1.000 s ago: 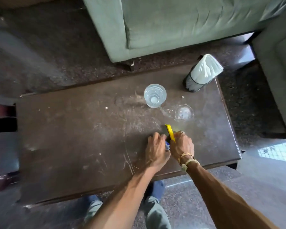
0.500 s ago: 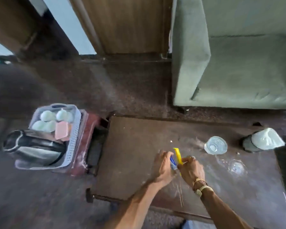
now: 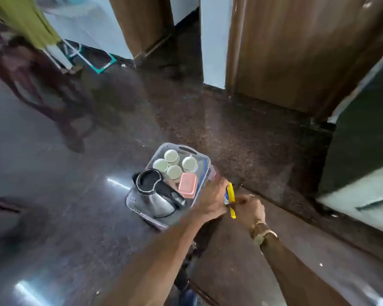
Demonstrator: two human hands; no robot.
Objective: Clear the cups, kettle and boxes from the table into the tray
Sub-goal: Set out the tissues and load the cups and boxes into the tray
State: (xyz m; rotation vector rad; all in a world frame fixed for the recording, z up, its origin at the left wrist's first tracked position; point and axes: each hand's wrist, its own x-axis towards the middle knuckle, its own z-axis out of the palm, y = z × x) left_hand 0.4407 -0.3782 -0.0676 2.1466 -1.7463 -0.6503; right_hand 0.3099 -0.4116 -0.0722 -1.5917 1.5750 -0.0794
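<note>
A yellow and blue box (image 3: 230,196) is held edge-up between my left hand (image 3: 211,198) and my right hand (image 3: 249,206), at the left end of the dark wooden table (image 3: 241,250). Just left of it sits the grey perforated tray (image 3: 202,159). Inside the tray are several pale green cups (image 3: 174,163), a pink lidded box (image 3: 187,185) and a steel kettle (image 3: 158,196) with a black handle. My left hand overlaps the tray's right rim.
The tray rests on a low reddish stool, mostly hidden, beside the table end. Dark polished floor (image 3: 75,217) spreads to the left. Wooden doors (image 3: 285,51) and a white wall stand behind. A blurred dark chair (image 3: 42,85) is at far left, a green sofa (image 3: 363,140) at right.
My view has swung left from the table's right half to the tray. Both hands have carried the yellow box leftward along the table to the tray's edge. The glasses have left the view.
</note>
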